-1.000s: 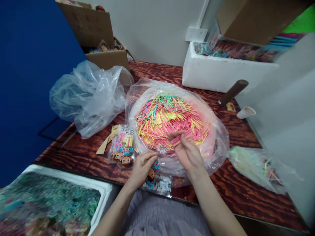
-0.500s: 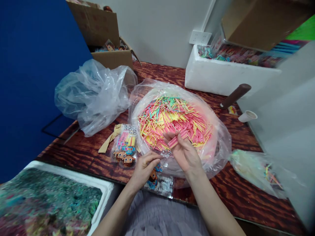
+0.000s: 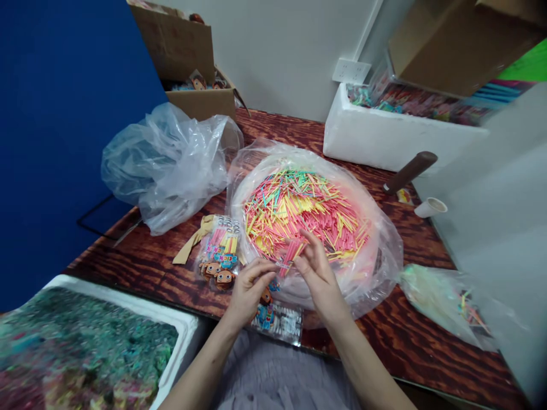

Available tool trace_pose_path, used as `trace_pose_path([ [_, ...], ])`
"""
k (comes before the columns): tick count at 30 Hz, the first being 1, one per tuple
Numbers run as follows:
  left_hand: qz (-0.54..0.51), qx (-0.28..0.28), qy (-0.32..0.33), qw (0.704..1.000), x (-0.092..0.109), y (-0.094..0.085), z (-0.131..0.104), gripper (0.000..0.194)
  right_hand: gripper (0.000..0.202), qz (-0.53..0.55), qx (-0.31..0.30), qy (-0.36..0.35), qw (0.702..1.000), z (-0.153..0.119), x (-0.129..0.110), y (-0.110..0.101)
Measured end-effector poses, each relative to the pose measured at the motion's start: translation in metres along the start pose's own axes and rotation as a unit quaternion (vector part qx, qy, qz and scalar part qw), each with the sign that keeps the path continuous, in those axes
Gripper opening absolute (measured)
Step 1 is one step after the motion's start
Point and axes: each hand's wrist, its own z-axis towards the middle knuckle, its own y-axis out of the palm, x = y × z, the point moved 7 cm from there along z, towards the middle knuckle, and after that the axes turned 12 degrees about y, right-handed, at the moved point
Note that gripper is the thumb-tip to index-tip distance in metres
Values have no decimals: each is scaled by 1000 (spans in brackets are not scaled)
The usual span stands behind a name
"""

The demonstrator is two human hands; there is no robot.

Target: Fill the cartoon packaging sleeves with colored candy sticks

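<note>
My left hand (image 3: 251,289) pinches the upper edge of a small clear plastic packet (image 3: 265,297) printed with a cartoon face. In my right hand (image 3: 318,282) is a bundle of thin pink and yellow sticks (image 3: 293,254), tilted with its lower end at the packet's edge. Whether the stick ends are inside the packet, I cannot tell. Both hands are over the near rim of a wide round container lined with a clear bag (image 3: 363,296). A heap of loose pink, yellow and green sticks (image 3: 299,199) fills it. Further printed packets (image 3: 277,323) lie at the table's front edge.
Filled packets (image 3: 219,256) lie left of the container beside a tan strip (image 3: 192,242). A crumpled clear bag (image 3: 171,171) is behind them. White foam boxes (image 3: 183,319) (image 3: 397,134), a cardboard box (image 3: 200,102), a brown cylinder (image 3: 410,172), a paper cup (image 3: 431,207) and a tied bag (image 3: 444,302) surround the workspace.
My right hand has turned and brought the stick bundle down and left, from lying across the open palm to the packet at my left hand. The view has shifted slightly.
</note>
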Motion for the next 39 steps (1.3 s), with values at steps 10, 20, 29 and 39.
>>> trace_pose_path([
  [10, -47, 29, -3, 998, 6, -5, 5, 8, 25, -199, 49, -118, 972, -12, -13, 6],
  [20, -74, 30, -32, 996, 2, -11, 1, 7, 18, -361, 34, -217, 906, -23, -18, 28],
  [29, -23, -130, -92, 987, -5, -27, -11, 15, 24, -313, -15, -245, 917, -37, -1, 45],
  [39, 64, -94, -62, 992, -4, -17, -4, 17, 19, -500, 143, -170, 837, 26, 41, -51],
])
